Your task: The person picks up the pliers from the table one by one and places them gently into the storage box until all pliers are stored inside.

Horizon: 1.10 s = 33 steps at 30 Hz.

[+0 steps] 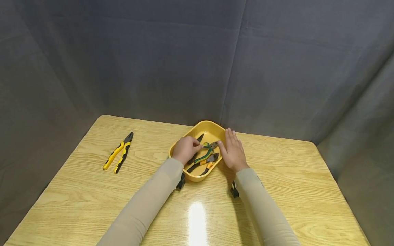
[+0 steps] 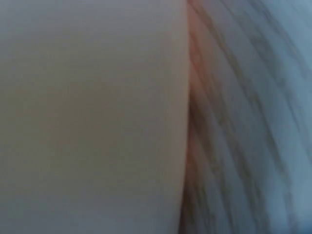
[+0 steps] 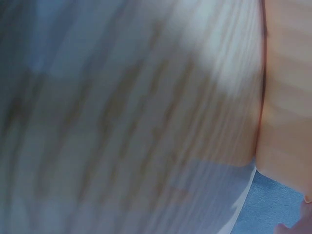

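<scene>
A yellow plastic bin (image 1: 209,125) sits at the table's back edge with several pliers lying in it. My left hand (image 1: 185,149) reaches over the bin's left rim, thumb and forefinger pinching a handle of the green-handled pliers (image 1: 201,158). Below those lie pliers with black and orange handles (image 1: 203,165). Dark-jawed pliers (image 1: 200,138) are partly hidden under the left hand. Against the bin's right side, my right hand (image 1: 234,153) rests with straight fingers, its thumb over the rim. The right wrist view catches the bin wall (image 3: 285,97) and some fingertips (image 3: 295,228).
Yellow-and-black combination pliers (image 1: 122,150) lie with spread handles on the wooden table (image 1: 147,205), left of the bin. A grey curtain (image 1: 154,68) hangs right behind the table and along both sides. A blurred pale surface (image 2: 92,117) fills much of the left wrist view.
</scene>
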Motion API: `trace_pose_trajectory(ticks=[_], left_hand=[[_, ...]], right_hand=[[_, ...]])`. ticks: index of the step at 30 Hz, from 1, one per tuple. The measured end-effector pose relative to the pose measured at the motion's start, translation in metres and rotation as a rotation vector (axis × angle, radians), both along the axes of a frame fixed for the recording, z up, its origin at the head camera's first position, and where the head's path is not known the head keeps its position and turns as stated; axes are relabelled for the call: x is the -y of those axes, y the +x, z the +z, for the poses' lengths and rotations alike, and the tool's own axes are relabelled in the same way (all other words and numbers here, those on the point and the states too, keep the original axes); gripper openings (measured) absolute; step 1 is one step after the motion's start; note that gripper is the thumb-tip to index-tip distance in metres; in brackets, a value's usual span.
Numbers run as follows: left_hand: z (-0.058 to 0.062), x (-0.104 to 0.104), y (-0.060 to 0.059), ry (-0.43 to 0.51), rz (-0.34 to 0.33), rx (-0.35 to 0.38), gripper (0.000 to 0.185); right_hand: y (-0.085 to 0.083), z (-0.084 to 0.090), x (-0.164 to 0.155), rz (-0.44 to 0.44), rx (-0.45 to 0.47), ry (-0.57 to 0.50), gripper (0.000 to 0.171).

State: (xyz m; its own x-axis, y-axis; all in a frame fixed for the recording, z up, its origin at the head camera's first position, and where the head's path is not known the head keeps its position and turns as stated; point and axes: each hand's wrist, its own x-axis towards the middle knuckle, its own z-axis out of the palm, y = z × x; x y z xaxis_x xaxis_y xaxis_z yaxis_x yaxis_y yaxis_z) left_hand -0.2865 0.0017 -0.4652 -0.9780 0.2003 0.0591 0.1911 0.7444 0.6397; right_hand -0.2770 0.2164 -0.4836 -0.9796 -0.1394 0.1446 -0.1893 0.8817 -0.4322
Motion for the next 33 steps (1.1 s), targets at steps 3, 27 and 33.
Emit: trace_pose_trajectory(ticks=[3,27,33], left_hand=[[0.0009,0.0008,0.002,-0.016,-0.01,-0.013,0.019],[-0.0014,-0.0011,0.0003,-0.103,0.025,-0.008,0.017],[-0.0027,-0.0012,-0.0001,-0.094,0.025,-0.005,0.016]], right_hand=[[0.0011,0.001,0.0011,-0.001,0.006,-0.003,0.071],[0.0023,0.0023,0.0026,-0.002,0.001,-0.004,0.071],[0.0018,0.0019,0.0021,-0.004,0.005,-0.003,0.071]])
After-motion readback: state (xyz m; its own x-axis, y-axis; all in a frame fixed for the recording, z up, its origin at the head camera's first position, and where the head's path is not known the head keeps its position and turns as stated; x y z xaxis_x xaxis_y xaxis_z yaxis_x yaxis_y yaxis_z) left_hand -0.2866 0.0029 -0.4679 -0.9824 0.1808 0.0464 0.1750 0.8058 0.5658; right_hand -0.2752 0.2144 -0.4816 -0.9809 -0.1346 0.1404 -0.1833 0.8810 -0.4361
